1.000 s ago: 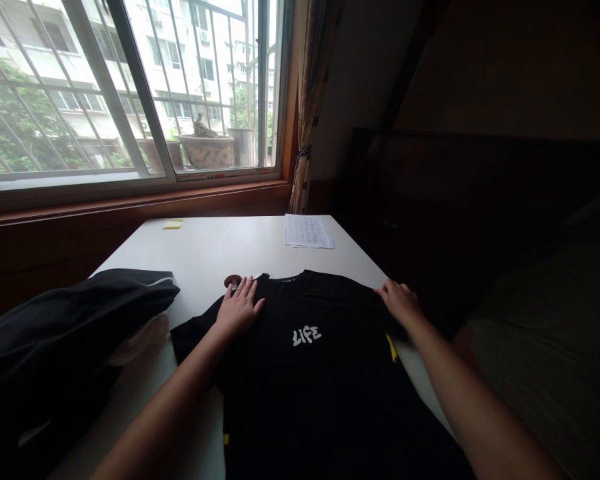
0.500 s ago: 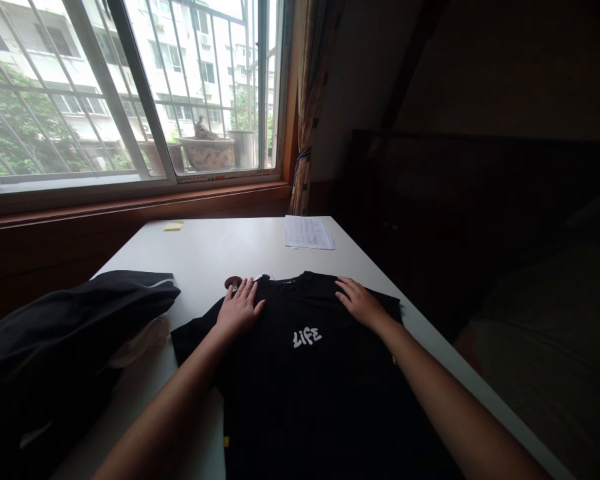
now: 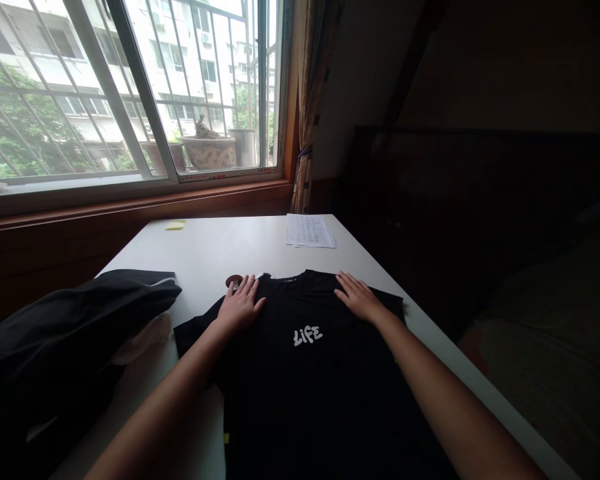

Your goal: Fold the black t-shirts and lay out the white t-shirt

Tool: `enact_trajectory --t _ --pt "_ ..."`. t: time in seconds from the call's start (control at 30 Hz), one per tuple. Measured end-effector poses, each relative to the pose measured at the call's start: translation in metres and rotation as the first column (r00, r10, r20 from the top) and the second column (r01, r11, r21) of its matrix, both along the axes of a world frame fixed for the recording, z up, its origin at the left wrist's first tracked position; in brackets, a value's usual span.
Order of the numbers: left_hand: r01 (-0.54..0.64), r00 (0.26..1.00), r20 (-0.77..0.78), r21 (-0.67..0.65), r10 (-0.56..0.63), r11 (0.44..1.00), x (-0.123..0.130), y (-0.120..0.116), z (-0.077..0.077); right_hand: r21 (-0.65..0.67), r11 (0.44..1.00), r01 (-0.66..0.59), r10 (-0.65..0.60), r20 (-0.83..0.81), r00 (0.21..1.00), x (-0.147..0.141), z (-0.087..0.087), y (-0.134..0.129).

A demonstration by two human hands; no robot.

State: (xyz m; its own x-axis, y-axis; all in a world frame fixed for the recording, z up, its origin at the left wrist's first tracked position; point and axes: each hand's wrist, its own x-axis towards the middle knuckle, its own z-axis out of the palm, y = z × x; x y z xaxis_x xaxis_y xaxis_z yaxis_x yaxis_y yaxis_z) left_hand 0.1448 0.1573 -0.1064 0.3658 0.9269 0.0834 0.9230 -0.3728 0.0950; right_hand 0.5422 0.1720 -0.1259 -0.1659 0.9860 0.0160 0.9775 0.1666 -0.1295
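Observation:
A black T-shirt [image 3: 300, 393] with white lettering on its chest lies spread out on the white table [image 3: 215, 243], its collar towards the window. My left hand [image 3: 241, 305] rests flat on the shirt near one shoulder, fingers apart. On the other shoulder lies my right hand [image 3: 357, 297], also flat with its fingers spread. Just beyond my left fingertips is a small round brown object [image 3: 233, 280], partly hidden by them. Part of a white round thing [image 3: 266, 275] shows behind the collar.
Dark clothing [image 3: 75, 327] is heaped on the table's left side, with a pale cloth [image 3: 145, 340] under it. Printed papers [image 3: 310, 231] and yellow sticky notes [image 3: 175, 225] lie at the far edge. Beyond stand a barred window and a tied curtain [image 3: 305, 167].
Both hands stay on the shirt's shoulders with almost no movement. The view has shifted very slightly.

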Motion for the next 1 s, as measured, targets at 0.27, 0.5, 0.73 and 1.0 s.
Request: enact_trajectory --t 0.27,0.5,0.73,1.0 --pt "0.193 0.979 0.041 0.146 -0.201 0.970 -0.015 -0.049 0.022 0.019 1.000 0.012 -0.012 0.025 1.000 0.000 -0.003 -0.001" --pt "0.297 0.933 0.162 0.161 -0.322 0.941 -0.045 -0.122 0.029 0.058 0.998 0.010 -0.011 0.012 1.000 0.000 -0.007 -0.001" --pt "0.291 0.940 0.159 0.083 -0.301 0.953 -0.072 -0.126 0.021 0.069 0.998 0.012 -0.012 0.003 1.000 -0.001 -0.007 -0.004" --pt "0.245 0.964 0.080 0.110 -0.254 0.963 -0.106 -0.112 0.010 0.054 0.996 0.066 -0.067 0.004 0.998 -0.008 -0.007 -0.013"
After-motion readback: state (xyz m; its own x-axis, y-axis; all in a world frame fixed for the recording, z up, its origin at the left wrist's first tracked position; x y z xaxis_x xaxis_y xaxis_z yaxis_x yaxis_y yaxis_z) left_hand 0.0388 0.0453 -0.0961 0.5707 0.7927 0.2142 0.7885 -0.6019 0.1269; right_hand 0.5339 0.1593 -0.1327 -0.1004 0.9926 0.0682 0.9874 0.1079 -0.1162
